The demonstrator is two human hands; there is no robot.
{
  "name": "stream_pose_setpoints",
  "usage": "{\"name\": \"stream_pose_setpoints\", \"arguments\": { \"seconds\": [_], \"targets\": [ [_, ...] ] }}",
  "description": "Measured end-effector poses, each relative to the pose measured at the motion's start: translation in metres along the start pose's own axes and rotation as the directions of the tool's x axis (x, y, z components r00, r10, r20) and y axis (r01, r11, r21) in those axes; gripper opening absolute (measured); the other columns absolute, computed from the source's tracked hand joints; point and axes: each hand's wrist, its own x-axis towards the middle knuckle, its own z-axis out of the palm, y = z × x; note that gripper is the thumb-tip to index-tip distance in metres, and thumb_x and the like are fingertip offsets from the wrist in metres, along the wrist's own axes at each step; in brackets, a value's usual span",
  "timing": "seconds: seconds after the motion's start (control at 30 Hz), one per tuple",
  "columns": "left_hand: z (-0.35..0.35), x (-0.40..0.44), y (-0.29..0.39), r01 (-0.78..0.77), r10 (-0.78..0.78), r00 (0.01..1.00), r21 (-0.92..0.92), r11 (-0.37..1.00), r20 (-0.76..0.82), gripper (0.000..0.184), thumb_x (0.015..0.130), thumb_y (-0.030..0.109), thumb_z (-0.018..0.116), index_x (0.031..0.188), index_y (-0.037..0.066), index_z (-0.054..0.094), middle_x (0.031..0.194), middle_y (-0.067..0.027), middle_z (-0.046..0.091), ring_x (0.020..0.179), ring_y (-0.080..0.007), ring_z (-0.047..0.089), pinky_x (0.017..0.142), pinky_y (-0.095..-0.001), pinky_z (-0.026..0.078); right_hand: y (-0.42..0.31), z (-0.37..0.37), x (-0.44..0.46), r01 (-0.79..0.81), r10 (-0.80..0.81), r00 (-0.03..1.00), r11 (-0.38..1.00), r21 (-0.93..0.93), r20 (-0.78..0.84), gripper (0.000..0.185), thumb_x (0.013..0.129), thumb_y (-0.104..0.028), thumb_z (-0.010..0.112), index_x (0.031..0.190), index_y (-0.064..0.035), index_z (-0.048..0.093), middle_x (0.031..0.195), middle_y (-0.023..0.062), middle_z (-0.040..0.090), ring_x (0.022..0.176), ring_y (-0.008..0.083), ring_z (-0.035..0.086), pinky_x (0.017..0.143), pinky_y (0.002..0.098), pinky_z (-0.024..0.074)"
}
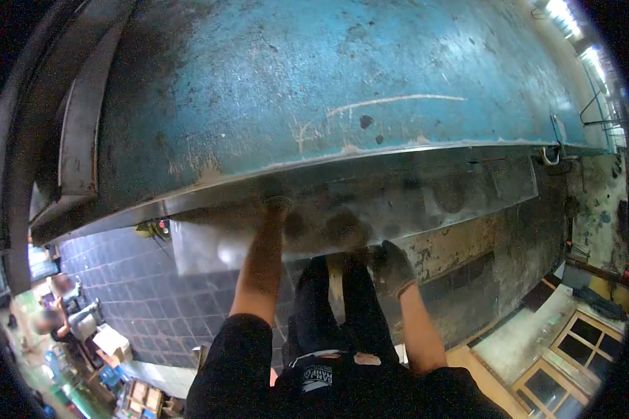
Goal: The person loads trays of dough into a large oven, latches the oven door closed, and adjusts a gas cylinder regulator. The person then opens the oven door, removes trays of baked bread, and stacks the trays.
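Note:
A long grey metal sheet (217, 244) lies crosswise in front of me, its far side in shadow under a large blue machine panel (370, 77). My left hand (278, 199) reaches over the sheet into the dark strip below the panel; a glove cuff seems to show at the wrist, but the fingers are lost in shadow. At the sheet's near edge is my right hand (393, 267), in a dark glove. It appears closed on that edge, with the fingertips partly hidden. Dark round smudges or reflections show on the sheet.
Dark frame parts (80, 140) of the machine stand at the left. Below the sheet are dark floor tiles (147, 300) and a worn, stained surface (447, 251). Other people (63, 328) are at the far left near boxes (112, 342). Wooden-framed panes (587, 335) are at lower right.

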Motion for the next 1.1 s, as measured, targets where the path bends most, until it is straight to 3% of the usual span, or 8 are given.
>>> {"name": "stream_pose_setpoints", "arguments": {
  "seconds": [0.1, 0.2, 0.33, 0.4, 0.47, 0.63, 0.77, 1.1],
  "targets": [
    [0.020, -0.053, -0.020, -0.060, 0.067, 0.989, 0.058, 0.997, -0.132, 0.056, 0.118, 0.041, 0.063, 0.160, 0.005, 0.064, 0.148, -0.0143, 0.075, 0.131, -0.0378, 0.069, 0.120, -0.0532, 0.054, -0.015, -0.026, -0.016, 0.202, -0.316, 0.946, 0.745, -0.636, -0.070, 0.052, 0.119, -0.042, 0.061, 0.152, -0.0040, 0.070, 0.153, 0.0170, 0.073, 0.137, 0.0356, 0.069, 0.119, 0.0516, 0.0556],
    [0.001, -0.154, -0.001, 0.090, -0.083, 0.996, -0.209, 0.974, 0.043, 0.055, 0.116, 0.041, 0.063, 0.160, 0.008, 0.066, 0.152, -0.0158, 0.074, 0.133, -0.0412, 0.069, 0.120, -0.0550, 0.055, 0.094, 0.061, 0.000, -0.221, 0.355, 0.930, 0.755, 0.618, -0.100, 0.054, 0.118, -0.042, 0.063, 0.157, -0.0049, 0.067, 0.156, 0.0168, 0.071, 0.139, 0.0333, 0.067, 0.121, 0.0494, 0.0535],
    [-0.111, -0.238, 0.094, 0.138, -0.180, 0.816, 0.117, 0.984, 0.550, 0.047, 0.111, 0.036, 0.065, 0.150, 0.012, 0.075, 0.148, -0.0225, 0.077, 0.135, -0.0419, 0.072, 0.115, -0.0553, 0.057, -0.005, 0.014, -0.043, -0.242, 0.212, 0.966, 0.941, -0.235, -0.147, 0.051, 0.120, -0.037, 0.063, 0.162, -0.0081, 0.065, 0.165, 0.0175, 0.064, 0.151, 0.0331, 0.060, 0.131, 0.0499, 0.0461],
    [-0.054, -0.302, 0.069, -0.007, -0.030, 0.943, 0.110, 0.994, 0.332, 0.032, 0.110, 0.029, 0.065, 0.133, 0.011, 0.079, 0.129, -0.0200, 0.081, 0.120, -0.0407, 0.077, 0.098, -0.0520, 0.060, -0.062, -0.004, -0.048, -0.248, 0.709, 0.639, -0.177, 0.952, 0.299, 0.050, 0.119, -0.035, 0.066, 0.161, -0.0080, 0.066, 0.166, 0.0165, 0.064, 0.151, 0.0321, 0.060, 0.131, 0.0486, 0.0454],
    [-0.042, -0.327, 0.069, -0.156, 0.143, 0.985, 0.148, 0.977, 0.096, 0.022, 0.108, 0.022, 0.066, 0.116, 0.011, 0.084, 0.110, -0.0174, 0.085, 0.104, -0.0394, 0.082, 0.081, -0.0488, 0.063, 0.047, 0.076, -0.040, -0.153, 0.366, 0.931, 0.378, 0.913, 0.005, 0.057, 0.118, -0.039, 0.064, 0.167, -0.0092, 0.061, 0.169, 0.0133, 0.063, 0.152, 0.0313, 0.060, 0.130, 0.0454, 0.0468],
    [-0.107, -0.323, 0.125, 0.153, -0.194, 0.901, 0.135, 0.979, 0.387, 0.026, 0.110, 0.023, 0.064, 0.116, 0.010, 0.087, 0.116, -0.0216, 0.087, 0.107, -0.0432, 0.085, 0.086, -0.0545, 0.067, -0.033, 0.012, -0.047, -0.349, 0.450, 0.823, -0.079, 0.934, 0.345, 0.052, 0.113, -0.025, 0.069, 0.163, -0.0098, 0.064, 0.162, 0.0149, 0.070, 0.151, 0.0341, 0.066, 0.120, 0.0429, 0.0556],
    [-0.121, -0.309, 0.140, 0.136, -0.188, 0.890, 0.151, 0.979, 0.415, 0.029, 0.112, 0.026, 0.063, 0.114, 0.010, 0.087, 0.113, -0.0223, 0.087, 0.106, -0.0413, 0.085, 0.085, -0.0551, 0.067, 0.024, 0.002, -0.037, -0.288, 0.267, 0.956, 0.933, 0.213, 0.124, 0.054, 0.113, -0.033, 0.065, 0.160, -0.0077, 0.068, 0.163, 0.0183, 0.069, 0.154, 0.0360, 0.063, 0.122, 0.0444, 0.0526],
    [-0.120, -0.313, 0.194, 0.302, -0.303, 0.898, 0.054, 0.952, 0.319, 0.060, 0.106, 0.034, 0.075, 0.161, 0.011, 0.065, 0.159, -0.0273, 0.067, 0.136, -0.0477, 0.071, 0.112, -0.0577, 0.059, 0.156, -0.201, -0.005, -0.278, 0.306, 0.948, 0.928, 0.247, -0.083, 0.082, 0.108, -0.052, 0.076, 0.172, -0.0054, 0.054, 0.172, 0.0239, 0.061, 0.159, 0.0355, 0.058, 0.126, 0.0453, 0.0491]
  ]
}}
